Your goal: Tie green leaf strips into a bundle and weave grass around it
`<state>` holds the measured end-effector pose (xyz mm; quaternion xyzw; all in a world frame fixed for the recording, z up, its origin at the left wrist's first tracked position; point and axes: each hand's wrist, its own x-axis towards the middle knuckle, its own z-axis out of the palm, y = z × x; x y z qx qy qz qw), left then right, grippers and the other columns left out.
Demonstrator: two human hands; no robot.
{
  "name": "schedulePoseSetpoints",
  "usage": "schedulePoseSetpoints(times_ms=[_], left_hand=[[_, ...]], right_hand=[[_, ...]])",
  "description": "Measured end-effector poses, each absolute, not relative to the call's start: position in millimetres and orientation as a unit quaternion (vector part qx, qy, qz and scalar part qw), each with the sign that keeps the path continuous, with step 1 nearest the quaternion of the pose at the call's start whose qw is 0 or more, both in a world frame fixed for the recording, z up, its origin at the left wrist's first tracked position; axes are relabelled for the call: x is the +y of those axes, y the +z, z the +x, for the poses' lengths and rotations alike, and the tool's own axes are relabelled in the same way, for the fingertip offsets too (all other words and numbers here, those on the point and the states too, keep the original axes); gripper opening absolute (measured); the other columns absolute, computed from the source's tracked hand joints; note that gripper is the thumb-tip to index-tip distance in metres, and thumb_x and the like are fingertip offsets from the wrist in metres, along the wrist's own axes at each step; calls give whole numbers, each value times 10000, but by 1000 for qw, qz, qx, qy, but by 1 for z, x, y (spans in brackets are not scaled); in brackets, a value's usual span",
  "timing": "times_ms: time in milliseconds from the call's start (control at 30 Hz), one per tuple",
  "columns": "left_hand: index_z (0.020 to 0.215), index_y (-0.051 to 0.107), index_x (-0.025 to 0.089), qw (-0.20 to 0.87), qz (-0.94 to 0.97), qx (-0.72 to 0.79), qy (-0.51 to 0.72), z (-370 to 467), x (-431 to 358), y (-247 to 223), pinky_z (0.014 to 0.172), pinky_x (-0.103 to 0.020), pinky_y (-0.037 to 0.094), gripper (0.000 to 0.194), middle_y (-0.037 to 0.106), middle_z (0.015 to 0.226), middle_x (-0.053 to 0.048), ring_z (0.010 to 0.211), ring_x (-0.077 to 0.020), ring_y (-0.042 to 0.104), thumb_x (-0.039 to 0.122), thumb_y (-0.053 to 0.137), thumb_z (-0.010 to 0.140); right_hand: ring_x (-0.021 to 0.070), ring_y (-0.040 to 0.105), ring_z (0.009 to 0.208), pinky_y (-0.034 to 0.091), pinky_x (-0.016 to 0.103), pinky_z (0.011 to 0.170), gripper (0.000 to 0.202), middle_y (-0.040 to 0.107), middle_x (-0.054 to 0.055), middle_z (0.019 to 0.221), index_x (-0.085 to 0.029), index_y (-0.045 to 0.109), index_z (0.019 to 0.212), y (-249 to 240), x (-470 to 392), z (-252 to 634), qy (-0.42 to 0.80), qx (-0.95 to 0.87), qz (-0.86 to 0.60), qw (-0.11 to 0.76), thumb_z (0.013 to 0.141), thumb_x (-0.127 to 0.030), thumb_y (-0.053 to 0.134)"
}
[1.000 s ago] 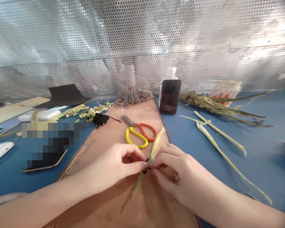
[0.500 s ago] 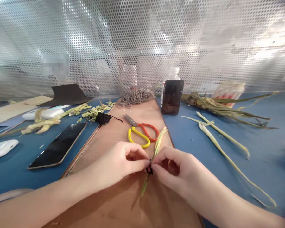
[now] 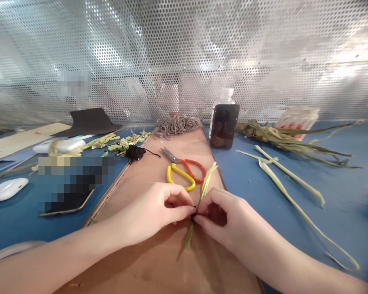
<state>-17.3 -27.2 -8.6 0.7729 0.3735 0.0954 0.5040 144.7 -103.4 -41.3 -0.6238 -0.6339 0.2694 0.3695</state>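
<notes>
Low over the brown board, my left hand (image 3: 168, 208) and my right hand (image 3: 223, 216) meet with thumb and forefinger pinched. Between the fingertips runs a small length of black thread (image 3: 194, 217), wound at the middle of a thin bundle of pale green plant strips (image 3: 206, 182). The frayed upper end of the bundle points up and away, past my right fingers; its narrow green tail hangs below. My fingers hide most of the thread. Just beyond lie scissors (image 3: 178, 161) with one yellow and one red handle, blades spread.
A tangled grey cord heap (image 3: 179, 125) and a black thread bundle (image 3: 135, 152) lie on the brown board (image 3: 135, 261). At right are a bottle (image 3: 226, 96) behind a dark upright phone-shaped object (image 3: 224, 126), dried leaves (image 3: 272, 136) and loose strips (image 3: 290, 196). A phone (image 3: 70, 200) lies left.
The black loop that showed between my fingertips has drawn in and is now mostly covered. My right fingertips have shifted slightly left and down. The whole view has swung a little.
</notes>
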Motion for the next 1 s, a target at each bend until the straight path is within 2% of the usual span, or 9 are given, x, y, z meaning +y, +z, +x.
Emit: schedulePoseSetpoints(times_ms=[167, 367, 533, 700, 1000], left_hand=[[790, 636, 189, 510, 773, 363, 102, -17, -28, -10, 685, -222, 454, 140, 693, 784, 25, 734, -128, 616, 325, 603, 789], [819, 660, 197, 498, 780, 353, 140, -18, -30, -12, 745, -235, 477, 120, 665, 857, 6, 804, -138, 623, 296, 598, 795], [778, 672, 208, 453, 807, 330, 184, -17, -31, -11, 699, -206, 466, 101, 597, 838, 19, 743, -103, 585, 289, 613, 787], [788, 651, 207, 443, 801, 356, 188, -17, -31, -10, 687, -212, 453, 112, 623, 798, 31, 720, -104, 575, 313, 613, 789], [798, 659, 223, 437, 800, 377, 164, -18, -33, -8, 641, -218, 430, 164, 650, 737, 41, 699, -124, 573, 372, 590, 800]], right_hand=[[123, 497, 629, 384, 231, 559, 35, 579, 4, 728, -188, 608, 721, -41, -101, 147, 265, -643, -622, 359, 728, -154, 605], [114, 506, 613, 389, 222, 558, 140, 588, 5, 711, -184, 641, 686, -35, -102, 145, 256, -665, -608, 349, 762, -105, 554], [120, 535, 649, 414, 212, 589, 207, 601, 7, 696, -182, 661, 674, -30, -104, 147, 273, -681, -575, 361, 803, -99, 521], [129, 575, 690, 443, 215, 635, 197, 635, 3, 733, -191, 666, 704, -29, -106, 150, 292, -663, -571, 386, 819, -142, 514], [131, 578, 654, 439, 220, 608, 156, 666, -9, 711, -187, 664, 726, -26, -104, 149, 319, -632, -601, 370, 774, -139, 523]])
